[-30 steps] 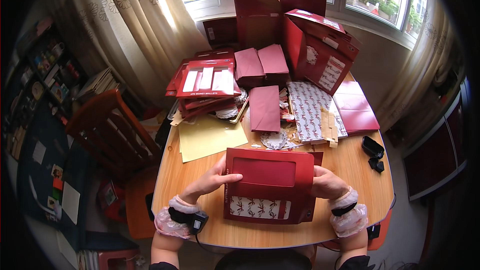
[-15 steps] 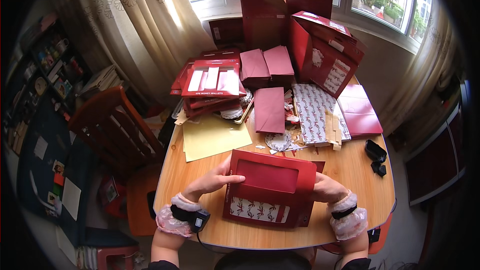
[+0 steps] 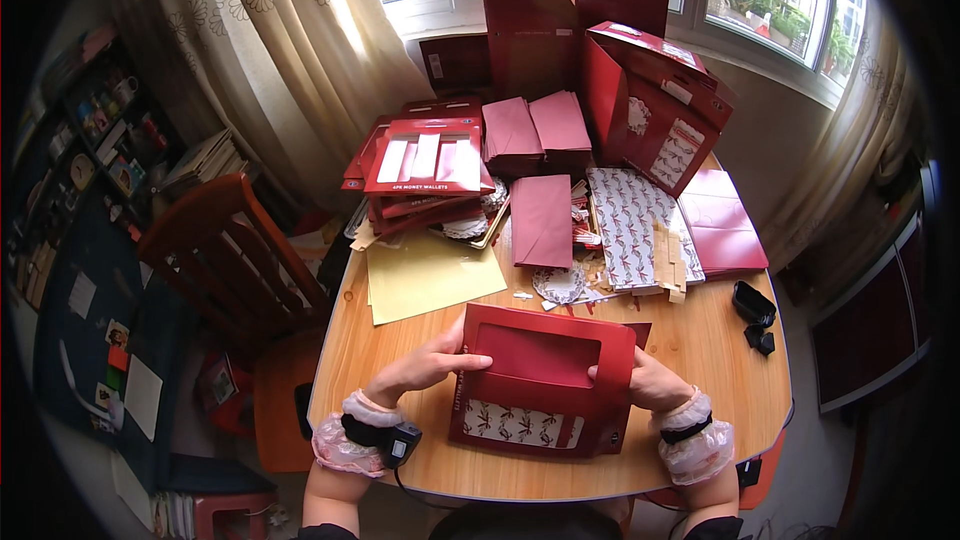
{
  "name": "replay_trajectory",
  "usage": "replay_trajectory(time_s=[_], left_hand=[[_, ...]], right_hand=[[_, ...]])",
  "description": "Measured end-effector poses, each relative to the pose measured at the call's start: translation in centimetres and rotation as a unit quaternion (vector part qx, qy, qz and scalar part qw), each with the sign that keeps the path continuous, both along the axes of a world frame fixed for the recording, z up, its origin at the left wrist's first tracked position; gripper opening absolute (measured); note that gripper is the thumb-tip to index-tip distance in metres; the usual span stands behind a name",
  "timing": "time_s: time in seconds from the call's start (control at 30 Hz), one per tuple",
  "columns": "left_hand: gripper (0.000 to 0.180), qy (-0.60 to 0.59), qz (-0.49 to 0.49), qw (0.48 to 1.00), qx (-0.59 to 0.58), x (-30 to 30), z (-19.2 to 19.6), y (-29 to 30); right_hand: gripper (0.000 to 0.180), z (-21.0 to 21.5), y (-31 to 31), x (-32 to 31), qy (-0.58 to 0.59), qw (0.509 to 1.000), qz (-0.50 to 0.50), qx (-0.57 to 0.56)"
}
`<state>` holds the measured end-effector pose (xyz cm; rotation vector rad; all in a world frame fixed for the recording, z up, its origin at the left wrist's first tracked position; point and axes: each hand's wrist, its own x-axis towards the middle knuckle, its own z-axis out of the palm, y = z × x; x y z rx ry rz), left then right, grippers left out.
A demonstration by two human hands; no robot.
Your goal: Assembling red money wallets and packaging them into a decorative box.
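1. Left hand (image 3: 425, 368) laid over the upper left corner of the red window folder (image 3: 540, 380), fingers stretched flat along its top edge, thumb side pressing down.
2. Right hand (image 3: 645, 380) clasped round the folder's right edge, fingers curled onto the front, thumb hidden behind.
3. Folder lying near the front edge of the round wooden table (image 3: 700, 340), slightly tilted, patterned strip showing at its lower end.
4. Bare wood open to the right of the folder and along the near rim.
5. Just beyond, yellow paper sheets (image 3: 430, 275) to the left, a plain red envelope (image 3: 541, 222) ahead, patterned paper (image 3: 625, 225) beside it.
6. Farther back, stacked red packs (image 3: 425, 165) and upright red boxes (image 3: 650, 110) crowding the window side.
7. Wooden chair (image 3: 225, 260) off the table's left edge.
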<state>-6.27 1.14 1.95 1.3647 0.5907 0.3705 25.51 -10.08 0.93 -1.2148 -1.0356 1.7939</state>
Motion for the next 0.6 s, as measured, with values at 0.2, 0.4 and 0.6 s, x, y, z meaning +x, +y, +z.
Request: replay_trajectory(time_s=[0.2, 0.4, 0.6], left_hand=[[0.093, 0.046, -0.001, 0.997, -0.06, -0.7, -0.1, 0.0], [0.092, 0.034, -0.008, 0.999, -0.009, -0.4, 0.3, -0.2], [0.085, 0.034, 0.008, 0.999, 0.01, -0.4, -0.3, -0.1]], right_hand=[[0.053, -1.0, 0.0, -0.4, 0.012, 0.999, -0.008, -0.034], [0.052, -1.8, -0.1, -0.9, 0.023, 0.999, -0.02, -0.015], [0.05, -1.6, 0.0, -0.7, 0.035, 0.999, -0.005, -0.009]])
